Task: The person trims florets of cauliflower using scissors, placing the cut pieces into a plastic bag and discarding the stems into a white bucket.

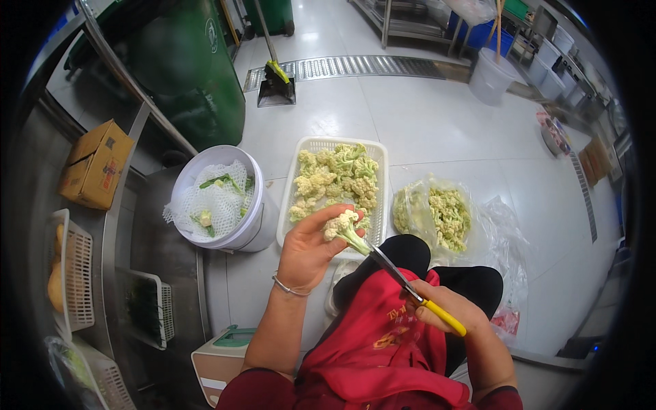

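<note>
My left hand [313, 251] holds a cauliflower floret [344, 225] between thumb and fingers, its pale green stem pointing down to the right. In my right hand [446, 305] is a pair of scissors [393, 271] with yellow handles, and the blade tips touch the stem's end. Below the floret, a white plastic basket [384, 205] on the floor holds many cauliflower pieces [313, 182]. To its right stands a clear plastic bag [417, 205] full of more florets [450, 218]. A white bucket [261, 205] on the left contains foam netting [224, 197] and green trimmings.
Left of me is a steel shelf [110, 225] with a cardboard box [97, 164] and baskets. A green wheeled bin [200, 77] and a long-handled dustpan [277, 92] stand ahead. A translucent bucket [490, 77] is at back right. Loose plastic film [505, 246] lies to my right.
</note>
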Demonstrator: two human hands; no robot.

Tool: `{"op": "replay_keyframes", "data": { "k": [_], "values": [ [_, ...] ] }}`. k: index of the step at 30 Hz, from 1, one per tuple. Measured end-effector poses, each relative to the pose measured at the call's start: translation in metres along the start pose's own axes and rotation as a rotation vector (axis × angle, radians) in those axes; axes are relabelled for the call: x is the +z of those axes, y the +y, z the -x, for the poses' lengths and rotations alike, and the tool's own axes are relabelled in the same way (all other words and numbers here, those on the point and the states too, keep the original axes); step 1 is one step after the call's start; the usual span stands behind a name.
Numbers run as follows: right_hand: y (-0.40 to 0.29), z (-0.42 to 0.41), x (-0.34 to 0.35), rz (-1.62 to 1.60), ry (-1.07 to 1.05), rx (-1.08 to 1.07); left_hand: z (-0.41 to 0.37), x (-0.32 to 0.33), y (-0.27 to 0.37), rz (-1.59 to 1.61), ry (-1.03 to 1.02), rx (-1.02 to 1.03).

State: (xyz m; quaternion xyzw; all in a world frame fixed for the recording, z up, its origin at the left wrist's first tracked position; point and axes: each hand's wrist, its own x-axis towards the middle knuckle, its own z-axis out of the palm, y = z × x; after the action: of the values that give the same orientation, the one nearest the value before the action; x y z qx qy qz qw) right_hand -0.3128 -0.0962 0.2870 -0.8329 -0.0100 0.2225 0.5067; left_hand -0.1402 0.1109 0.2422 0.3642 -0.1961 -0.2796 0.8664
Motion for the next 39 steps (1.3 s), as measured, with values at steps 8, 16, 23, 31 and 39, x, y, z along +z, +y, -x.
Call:
{"op": "replay_keyframes", "data": {
  "k": [8,16,23,31,39],
  "values": [
    [-0.002,0.003,0.003,0.075,0.019,0.031,0.001,0.004,-0.002,-0.132,-0.087,0.061],
    [-0.006,0.009,0.004,0.036,0.068,0.004,0.003,0.011,-0.001,-0.219,-0.069,0.013],
    [0.006,0.008,0.013,0.035,0.177,-0.015,0.004,0.014,-0.009,-0.227,-0.024,0.009],
    [0.016,0.007,0.020,0.010,0.211,0.006,0.004,0.020,-0.014,-0.174,0.027,-0.084],
    [0.008,0.006,0.024,-0.020,0.305,0.086,0.001,0.027,-0.022,-0.154,0.026,-0.173]
  ]
}}
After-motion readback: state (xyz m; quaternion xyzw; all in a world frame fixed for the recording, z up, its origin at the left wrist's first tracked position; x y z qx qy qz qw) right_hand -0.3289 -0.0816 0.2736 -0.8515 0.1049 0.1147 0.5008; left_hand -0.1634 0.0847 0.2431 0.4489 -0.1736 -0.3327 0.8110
